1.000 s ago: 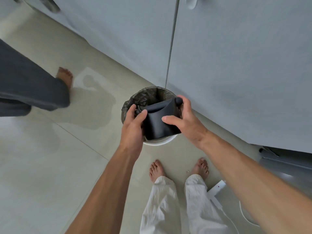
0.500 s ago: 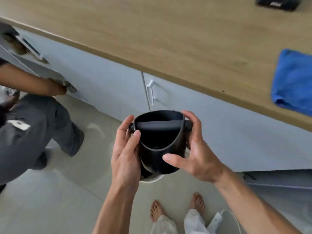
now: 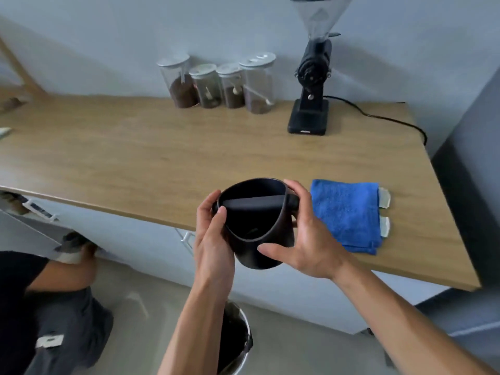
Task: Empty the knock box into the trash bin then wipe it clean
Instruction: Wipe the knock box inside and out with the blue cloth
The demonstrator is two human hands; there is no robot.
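Observation:
I hold the black knock box [image 3: 257,228] upright in both hands, just over the front edge of the wooden counter [image 3: 135,158]. Its crossbar runs across the open top and the inside looks dark and mostly bare. My left hand [image 3: 213,239] grips its left side, my right hand [image 3: 305,239] its right side and the bar's end. A folded blue cloth [image 3: 349,215] lies on the counter right beside my right hand. The white trash bin [image 3: 240,339] with a dark liner stands on the floor below, partly hidden behind my left forearm.
Several lidded jars [image 3: 219,85] of coffee and a black grinder [image 3: 311,85] with its cable stand at the counter's back. Another person [image 3: 48,307] crouches at the lower left by an open drawer. A dark wall edge rises at the right.
The knock box was tipped over the bin, then turned upright and lifted to counter height. My view rose from the floor to the counter top.

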